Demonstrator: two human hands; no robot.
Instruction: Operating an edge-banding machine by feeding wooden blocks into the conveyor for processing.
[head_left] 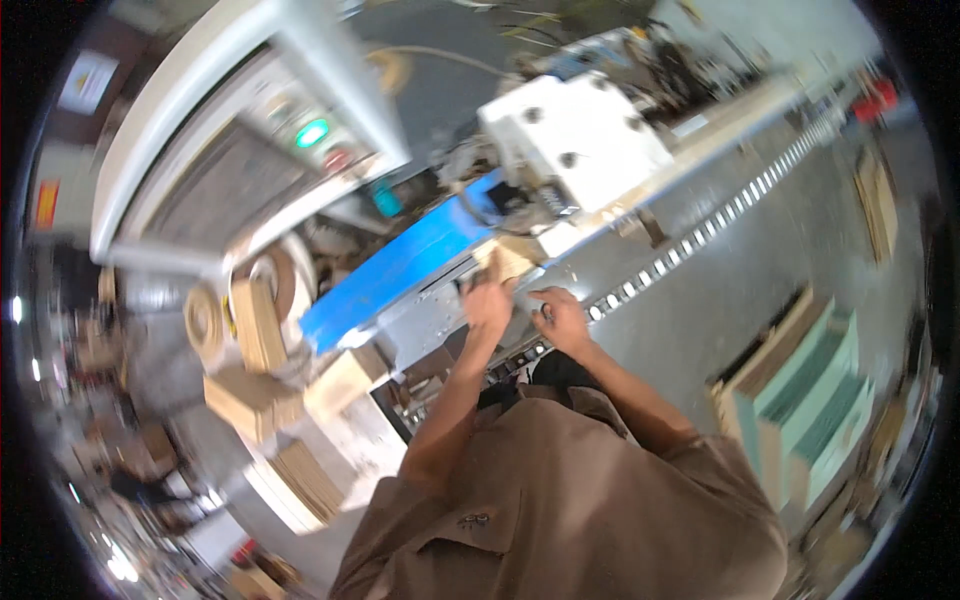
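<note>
My left hand (487, 303) reaches forward to the machine's front edge, its fingers on a small pale wooden piece (512, 260) and blurred by motion. The piece lies at the right end of a long blue guard (405, 255), beside the machine's metal bed (425, 318). To the right, my right hand (560, 318) is apart from the piece, its fingers loosely bent and spread, with nothing visible in them. A white machine cover (580, 140) with dark knobs stands just beyond the piece.
A control panel with a lit green button (312, 133) stands at the left. Stacked wooden pieces (250, 402) and a roll of edge band (204, 318) are at the lower left. A roller track (690, 247) runs to the far right. Pale green panels (810, 400) stand on the right floor.
</note>
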